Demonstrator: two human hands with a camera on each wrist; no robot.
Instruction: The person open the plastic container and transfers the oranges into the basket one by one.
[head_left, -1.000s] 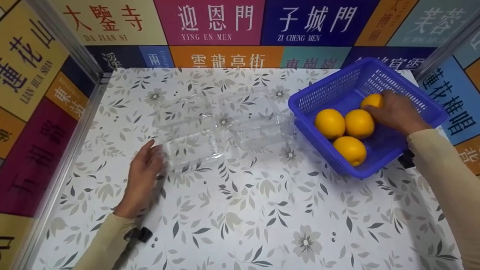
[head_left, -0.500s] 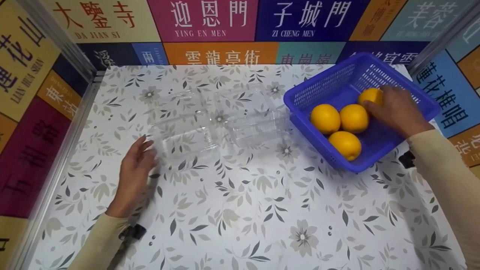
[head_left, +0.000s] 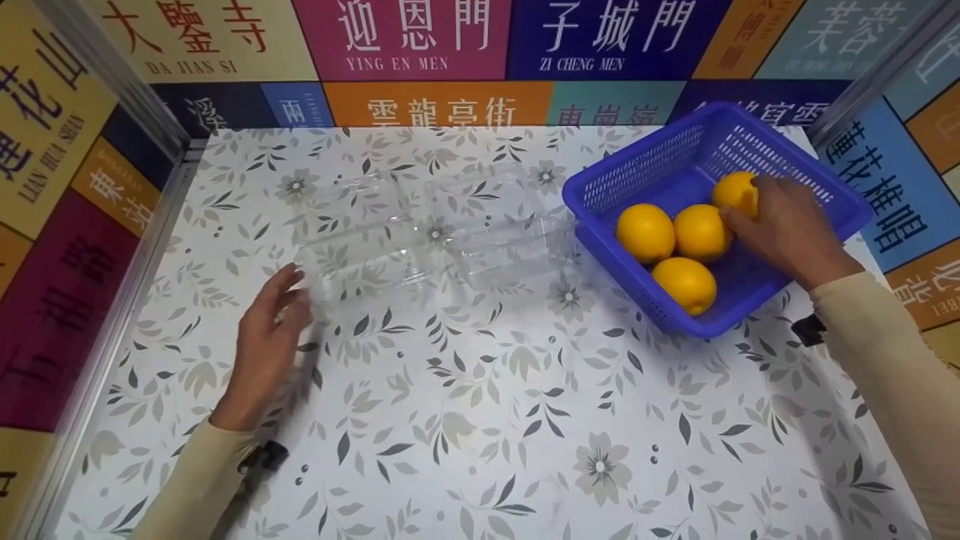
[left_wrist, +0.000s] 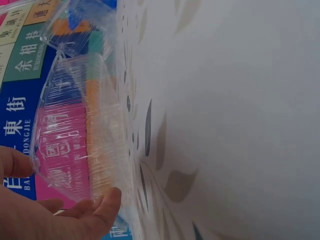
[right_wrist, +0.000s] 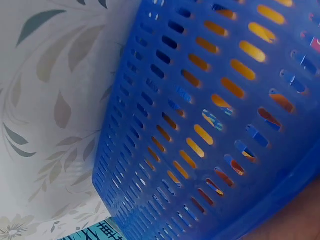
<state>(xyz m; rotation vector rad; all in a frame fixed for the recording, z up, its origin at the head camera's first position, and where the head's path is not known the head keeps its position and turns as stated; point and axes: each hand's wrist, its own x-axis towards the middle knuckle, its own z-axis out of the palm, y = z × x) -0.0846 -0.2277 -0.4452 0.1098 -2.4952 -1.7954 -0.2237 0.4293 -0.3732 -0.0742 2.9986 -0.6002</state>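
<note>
My right hand (head_left: 795, 229) reaches into a blue plastic basket (head_left: 611, 271) at the right and grips an orange (head_left: 733, 192) there. Three more oranges (head_left: 684, 286) lie in the basket beside it. In the right wrist view the basket's slotted wall (right_wrist: 165, 100) hides the fingers. My left hand (head_left: 264, 341), fingers loosely bent, is at the left end of a clear plastic box (head_left: 367, 266) with its lid folded back. The left wrist view has thumb and fingers either side of the box's end (left_wrist: 70, 150); whether they touch it I cannot tell.
A second clear plastic box (head_left: 510, 255), its lid also laid back, stands between the first box and the basket. Under everything is a white table (head_left: 465, 375) with a leaf pattern. Colourful lettered panels (head_left: 420, 37) wall in its back and sides.
The view has shifted slightly, so everything appears a little higher and further left. The right hand keeps its hold on the orange in the basket; the left hand stays by the box.
</note>
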